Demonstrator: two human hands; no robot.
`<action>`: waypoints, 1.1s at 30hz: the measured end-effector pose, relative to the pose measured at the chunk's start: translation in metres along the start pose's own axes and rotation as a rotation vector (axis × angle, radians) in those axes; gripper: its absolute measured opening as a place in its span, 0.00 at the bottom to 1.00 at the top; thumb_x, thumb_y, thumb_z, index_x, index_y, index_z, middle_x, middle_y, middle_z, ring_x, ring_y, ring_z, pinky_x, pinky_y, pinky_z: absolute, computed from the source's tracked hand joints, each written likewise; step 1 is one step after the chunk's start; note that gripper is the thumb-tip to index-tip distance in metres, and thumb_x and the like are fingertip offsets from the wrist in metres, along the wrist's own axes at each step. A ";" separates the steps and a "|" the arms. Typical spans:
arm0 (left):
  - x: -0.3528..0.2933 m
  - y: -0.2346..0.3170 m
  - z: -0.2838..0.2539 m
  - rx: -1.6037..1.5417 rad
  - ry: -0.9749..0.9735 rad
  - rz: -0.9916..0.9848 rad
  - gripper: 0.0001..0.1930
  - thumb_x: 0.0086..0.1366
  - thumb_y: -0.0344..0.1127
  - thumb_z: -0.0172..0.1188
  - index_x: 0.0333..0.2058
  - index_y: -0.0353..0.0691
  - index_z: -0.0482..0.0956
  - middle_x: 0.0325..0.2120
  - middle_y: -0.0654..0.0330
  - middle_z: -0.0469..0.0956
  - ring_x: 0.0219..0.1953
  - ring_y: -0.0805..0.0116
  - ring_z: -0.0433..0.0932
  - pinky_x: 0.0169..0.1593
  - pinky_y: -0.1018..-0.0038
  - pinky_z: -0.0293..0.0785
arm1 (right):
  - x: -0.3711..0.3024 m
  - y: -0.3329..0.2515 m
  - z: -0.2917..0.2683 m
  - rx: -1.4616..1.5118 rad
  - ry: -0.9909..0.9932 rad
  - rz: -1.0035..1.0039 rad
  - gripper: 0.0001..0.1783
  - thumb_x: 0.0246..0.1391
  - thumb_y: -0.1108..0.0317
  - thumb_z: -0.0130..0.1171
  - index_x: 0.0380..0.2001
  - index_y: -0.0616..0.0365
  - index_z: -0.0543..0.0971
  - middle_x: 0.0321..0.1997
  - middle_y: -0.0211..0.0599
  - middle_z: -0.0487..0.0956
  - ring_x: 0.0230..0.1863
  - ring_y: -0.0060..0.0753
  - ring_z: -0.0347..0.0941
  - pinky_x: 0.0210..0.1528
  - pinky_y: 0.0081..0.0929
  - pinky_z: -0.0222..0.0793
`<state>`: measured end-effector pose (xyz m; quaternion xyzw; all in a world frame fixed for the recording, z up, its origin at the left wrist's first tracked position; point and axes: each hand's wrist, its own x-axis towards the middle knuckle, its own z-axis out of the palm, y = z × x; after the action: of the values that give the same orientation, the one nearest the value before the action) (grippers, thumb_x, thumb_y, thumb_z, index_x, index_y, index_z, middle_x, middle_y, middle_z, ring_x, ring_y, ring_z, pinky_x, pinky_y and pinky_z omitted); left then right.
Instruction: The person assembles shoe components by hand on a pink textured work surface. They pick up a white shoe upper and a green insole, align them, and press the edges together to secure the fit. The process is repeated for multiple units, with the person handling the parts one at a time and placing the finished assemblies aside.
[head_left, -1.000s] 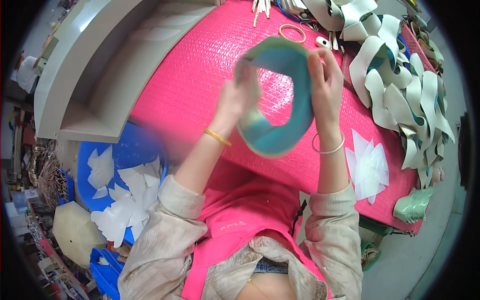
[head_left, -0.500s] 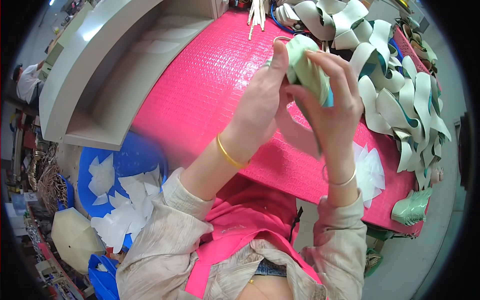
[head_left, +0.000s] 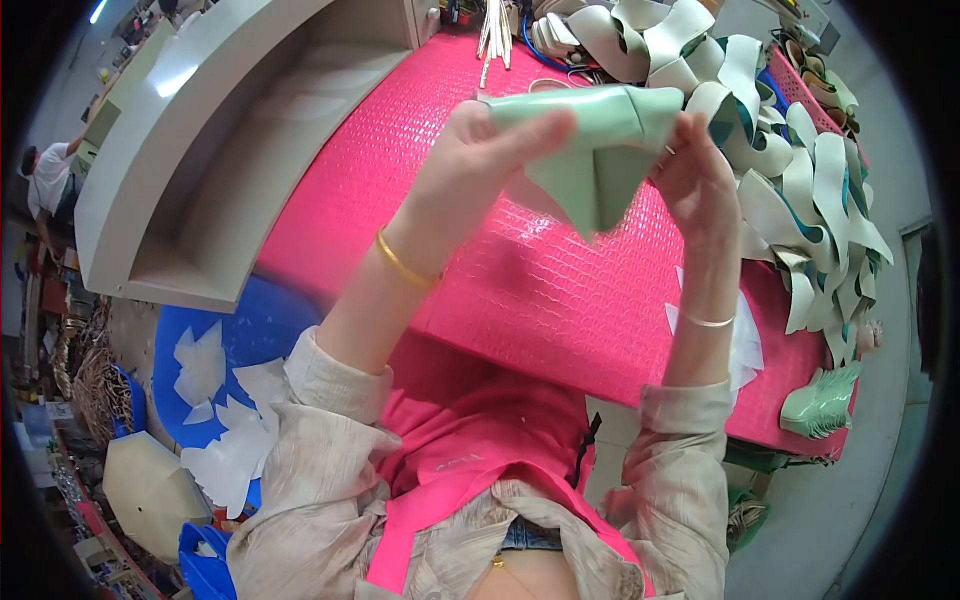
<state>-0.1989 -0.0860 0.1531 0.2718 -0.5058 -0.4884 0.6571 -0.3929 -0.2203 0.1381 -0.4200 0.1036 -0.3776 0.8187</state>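
A glossy, pale green leather piece, shaped like a shoe upper [head_left: 605,125], is stretched between my hands above the pink table. My left hand [head_left: 490,150] grips its left end, thumb lying across the front and the other fingers hidden behind. At the right end, my right hand [head_left: 697,180] pinches the edge between thumb and fingers. A pointed flap hangs down from the middle, showing a darker fold. Motion blurs the left thumb and the lower flap a little.
Many white strips with teal undersides [head_left: 800,190] pile along the table's right side. Stacked green uppers [head_left: 820,400] lie at the near right corner, white sheets [head_left: 745,345] by my right forearm. A grey shelf unit [head_left: 270,130] and blue tub [head_left: 185,345] stand left.
The green piece was bunched up between my hands; now it is spread out wide. My left hand has moved left, my right hand slightly right and down.
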 end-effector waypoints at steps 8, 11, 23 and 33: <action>-0.069 -0.067 -0.010 -0.136 -0.030 -0.322 0.20 0.62 0.40 0.53 0.48 0.32 0.69 0.44 0.57 0.73 0.45 0.73 0.70 0.49 0.76 0.65 | -0.005 0.006 0.013 -0.606 0.044 0.216 0.16 0.46 0.60 0.63 0.30 0.63 0.77 0.28 0.33 0.78 0.29 0.19 0.73 0.34 0.16 0.67; -0.085 -0.085 0.011 -0.600 0.060 -0.286 0.20 0.64 0.40 0.49 0.51 0.34 0.67 0.49 0.56 0.69 0.52 0.68 0.66 0.57 0.71 0.58 | -0.005 0.022 0.020 -0.579 0.146 0.261 0.16 0.46 0.58 0.62 0.26 0.63 0.78 0.25 0.32 0.78 0.25 0.18 0.72 0.28 0.14 0.65; -0.108 -0.085 0.042 -0.955 0.379 -0.213 0.18 0.62 0.40 0.53 0.48 0.37 0.70 0.48 0.60 0.71 0.53 0.69 0.66 0.60 0.69 0.54 | 0.009 0.028 0.050 -0.781 -0.017 0.155 0.12 0.49 0.61 0.59 0.25 0.61 0.79 0.19 0.24 0.73 0.19 0.10 0.66 0.20 0.12 0.59; -0.208 -0.063 0.021 0.310 0.047 -0.636 0.25 0.56 0.26 0.58 0.53 0.35 0.65 0.38 0.55 0.77 0.44 0.67 0.75 0.48 0.74 0.69 | -0.041 0.003 0.044 -1.914 -0.860 0.311 0.11 0.36 0.67 0.64 0.25 0.60 0.78 0.25 0.39 0.75 0.30 0.38 0.72 0.32 0.31 0.66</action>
<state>-0.2441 0.0840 0.0239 0.5232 -0.4486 -0.5796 0.4348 -0.3988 -0.1633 0.1577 -0.9701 0.1118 0.1504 0.1541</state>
